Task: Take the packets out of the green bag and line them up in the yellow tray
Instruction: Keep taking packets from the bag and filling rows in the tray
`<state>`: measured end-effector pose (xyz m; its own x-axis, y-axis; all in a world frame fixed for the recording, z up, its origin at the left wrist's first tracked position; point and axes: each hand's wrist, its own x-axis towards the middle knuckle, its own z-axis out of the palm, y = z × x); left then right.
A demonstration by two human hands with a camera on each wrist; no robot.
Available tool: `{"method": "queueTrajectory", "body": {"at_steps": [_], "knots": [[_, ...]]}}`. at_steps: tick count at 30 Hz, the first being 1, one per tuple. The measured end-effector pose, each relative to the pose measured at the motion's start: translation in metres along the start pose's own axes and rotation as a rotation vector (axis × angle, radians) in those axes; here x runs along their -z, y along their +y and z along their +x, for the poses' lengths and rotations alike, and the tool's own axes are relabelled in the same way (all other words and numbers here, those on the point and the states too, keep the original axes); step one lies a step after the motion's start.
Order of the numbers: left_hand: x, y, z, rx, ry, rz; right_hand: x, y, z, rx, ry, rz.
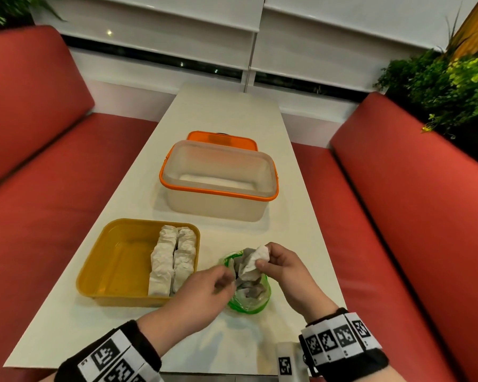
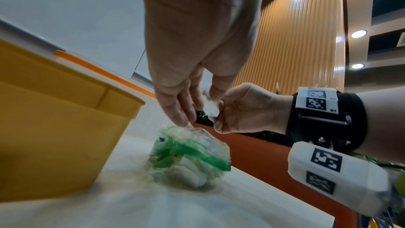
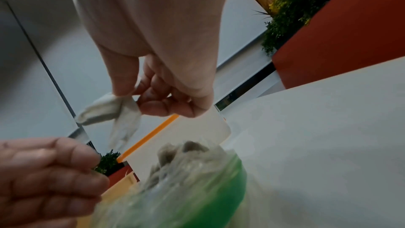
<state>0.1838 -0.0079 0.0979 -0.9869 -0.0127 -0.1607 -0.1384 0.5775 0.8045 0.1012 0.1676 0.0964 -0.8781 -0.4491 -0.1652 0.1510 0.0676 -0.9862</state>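
Observation:
The green bag [image 1: 260, 301] [image 2: 197, 153] [image 3: 208, 188] stands open on the white table, with several grey-white packets inside. My right hand [image 1: 262, 255] [image 2: 219, 110] [image 3: 133, 96] pinches one white packet [image 1: 253, 259] [image 2: 210, 108] [image 3: 109, 108] just above the bag's mouth. My left hand [image 1: 226, 274] [image 2: 186, 122] [image 3: 94, 164] pinches the bag's left rim. To the left lies the yellow tray [image 1: 94, 266] [image 2: 65, 110], where several packets [image 1: 166, 257] are lined up along its right side.
Behind the bag stands a clear box with an orange rim [image 1: 204, 191], and an orange lid [image 1: 221, 137] lies behind that. Red benches [image 1: 39, 202] [image 1: 411, 216] flank the narrow table. Plants [image 1: 453, 84] stand at the right.

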Motion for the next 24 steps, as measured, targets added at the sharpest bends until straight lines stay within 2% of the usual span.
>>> {"method": "queueTrajectory", "body": {"at_steps": [3,4,6,8,10,15,17,20,22,24], "knots": [[0.007,0.012,0.006,0.03,0.072,-0.257,0.002,-0.011,-0.004,0.017,-0.11,0.097],[0.009,0.015,0.008,0.051,0.031,-0.402,0.002,-0.014,-0.004,0.018,-0.135,0.122],[0.012,0.023,0.01,0.106,-0.146,-0.77,0.0,-0.021,-0.006,0.017,-0.146,0.138],[0.015,0.028,0.011,0.124,-0.283,-0.939,-0.002,-0.025,-0.006,0.027,-0.125,0.116],[0.015,0.03,0.012,0.088,-0.298,-0.886,-0.004,-0.027,-0.007,0.032,-0.075,0.055],[0.01,0.029,0.018,0.091,-0.115,-0.676,-0.005,-0.025,-0.008,0.052,0.083,-0.06],[0.01,0.025,0.02,0.076,-0.032,-0.483,-0.003,-0.027,-0.01,0.083,0.156,-0.085],[0.014,0.018,0.022,-0.031,0.067,-0.133,0.003,-0.031,-0.014,0.148,0.242,-0.14],[0.018,0.018,0.021,-0.072,0.095,-0.084,0.006,-0.033,-0.016,0.163,0.258,-0.213],[0.02,0.019,0.022,-0.088,0.103,-0.13,0.006,-0.036,-0.019,0.153,0.218,-0.256]]}}
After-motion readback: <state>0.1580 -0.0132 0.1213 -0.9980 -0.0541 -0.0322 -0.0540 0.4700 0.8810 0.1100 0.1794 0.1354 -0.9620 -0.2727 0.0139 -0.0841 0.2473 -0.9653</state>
